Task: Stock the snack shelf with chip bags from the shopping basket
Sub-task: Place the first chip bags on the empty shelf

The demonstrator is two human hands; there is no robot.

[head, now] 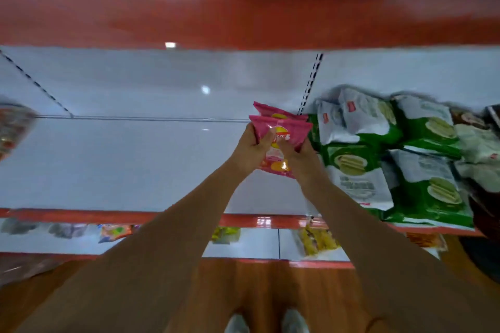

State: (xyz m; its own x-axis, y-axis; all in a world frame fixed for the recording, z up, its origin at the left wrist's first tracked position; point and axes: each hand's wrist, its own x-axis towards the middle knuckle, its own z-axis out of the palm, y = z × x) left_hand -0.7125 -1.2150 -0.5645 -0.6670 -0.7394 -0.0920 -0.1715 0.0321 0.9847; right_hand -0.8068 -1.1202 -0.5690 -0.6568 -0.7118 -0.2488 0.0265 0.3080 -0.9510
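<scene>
Two pink chip bags [281, 127] are held together over the white snack shelf [121, 165], one behind the other. My left hand [250, 149] grips their left side with the thumb across the front. My right hand [300, 159] grips the right side and lower part. The bags sit upright just left of a pile of green and white chip bags [378, 154]. The shopping basket is not in view.
A red shelf board [243, 3] hangs overhead. The shelf's red front edge [81, 216] runs below my arms. Lower shelves hold yellow snack packs [316, 242] and other blurred packets. A blurred packet [13, 130] lies at the far left. My shoes show on the wooden floor.
</scene>
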